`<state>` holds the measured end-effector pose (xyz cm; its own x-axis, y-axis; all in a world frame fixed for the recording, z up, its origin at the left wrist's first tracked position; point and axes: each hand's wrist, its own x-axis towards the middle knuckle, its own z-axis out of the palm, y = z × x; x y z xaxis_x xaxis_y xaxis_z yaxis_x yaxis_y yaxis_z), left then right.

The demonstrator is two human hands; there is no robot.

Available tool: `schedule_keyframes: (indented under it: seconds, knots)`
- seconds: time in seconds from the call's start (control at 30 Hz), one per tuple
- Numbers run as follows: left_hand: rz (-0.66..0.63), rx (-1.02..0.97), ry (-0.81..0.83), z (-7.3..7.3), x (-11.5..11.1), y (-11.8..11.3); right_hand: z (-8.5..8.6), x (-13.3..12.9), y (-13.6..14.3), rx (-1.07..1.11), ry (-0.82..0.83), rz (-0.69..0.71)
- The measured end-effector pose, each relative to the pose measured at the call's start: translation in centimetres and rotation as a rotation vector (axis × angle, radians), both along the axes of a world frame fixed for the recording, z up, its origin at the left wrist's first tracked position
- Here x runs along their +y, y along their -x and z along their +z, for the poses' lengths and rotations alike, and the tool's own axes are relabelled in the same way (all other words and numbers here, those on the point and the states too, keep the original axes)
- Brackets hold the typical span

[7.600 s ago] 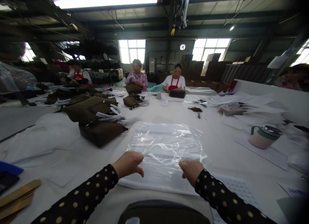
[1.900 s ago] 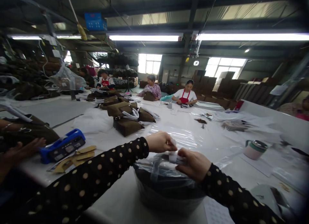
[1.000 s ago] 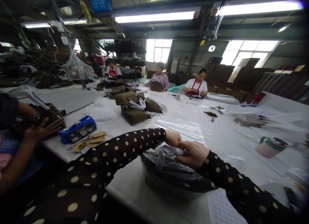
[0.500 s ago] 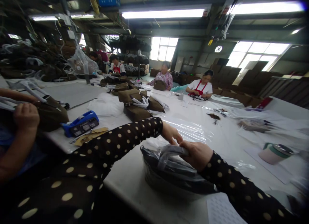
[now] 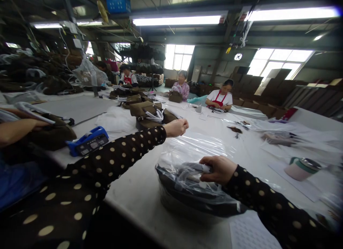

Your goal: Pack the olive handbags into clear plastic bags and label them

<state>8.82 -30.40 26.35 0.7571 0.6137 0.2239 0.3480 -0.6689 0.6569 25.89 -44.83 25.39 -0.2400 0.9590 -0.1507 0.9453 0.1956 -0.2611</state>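
Note:
On the near table edge stands a dark handbag (image 5: 187, 195) inside a clear plastic bag (image 5: 171, 154). My right hand (image 5: 218, 170) is closed around the handbag's pale wrapped handle (image 5: 197, 167). Above and beyond the handbag, my left hand (image 5: 177, 128) is closed in a pinch. Thin clear film rises from the handbag up to these fingers, though its edge is hard to make out. Behind my left hand lie brown handbags (image 5: 144, 109) with white-wrapped handles.
A blue boxy device (image 5: 88, 142) lies to the left, near another person's arm (image 5: 18, 131) and a brown bag (image 5: 50, 134). A pink and green mug (image 5: 302, 168) stands at right. White dimpled sheeting (image 5: 249, 231) lies in front. Several co-workers sit across the table (image 5: 134, 181).
My left hand has left the handle, moving up and away to the left, and the plastic has risen over the handbag. My right hand keeps hold of the handle.

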Motion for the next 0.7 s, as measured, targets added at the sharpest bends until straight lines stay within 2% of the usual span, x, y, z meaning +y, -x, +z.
schedule_keyframes:
  seconds: [0.03, 0.1, 0.17, 0.23, 0.3, 0.37, 0.4, 0.47, 0.53, 0.63, 0.7]
  knots:
    - [-0.048, 0.031, 0.010, 0.4, -0.2, 0.2, 0.0, 0.0, 0.0, -0.004, -0.002, 0.000]
    - [-0.217, 0.233, 0.009, 0.5, -1.0, 0.4, 0.0, 0.0, 0.1, -0.004, -0.010, 0.003]
    - [-0.317, 0.477, -0.052, -0.5, -2.3, 0.4, -0.1, -0.2, 0.2, 0.001, -0.023, 0.008]
    - [-0.271, 0.611, -0.138, -2.1, -3.4, 0.1, -0.2, -0.4, 0.3, -0.007, -0.043, 0.012]
    - [-0.185, 0.632, -0.184, -3.8, -3.8, -0.3, -0.4, -0.6, 0.4, -0.034, -0.064, 0.012]
    - [-0.114, 0.602, -0.203, -4.7, -3.5, -0.7, -0.4, -0.7, 0.3, -0.059, -0.077, 0.014]
    - [-0.070, 0.573, -0.214, -4.7, -3.2, -0.7, -0.4, -0.7, 0.2, -0.067, -0.079, 0.015]
    - [0.032, 0.485, -0.241, -3.6, -2.2, -0.7, -0.3, -0.7, 0.0, -0.069, -0.077, 0.023]
    - [0.120, 0.393, -0.266, -1.3, -1.4, -0.4, -0.3, -0.4, -0.1, -0.073, -0.066, 0.017]
    - [0.159, 0.258, -0.287, 2.3, -1.4, 0.4, -0.2, 0.1, 0.0, -0.079, -0.038, -0.001]
    - [0.153, 0.178, -0.295, 3.9, -2.0, 1.1, -0.1, 0.3, 0.1, -0.074, -0.022, -0.003]
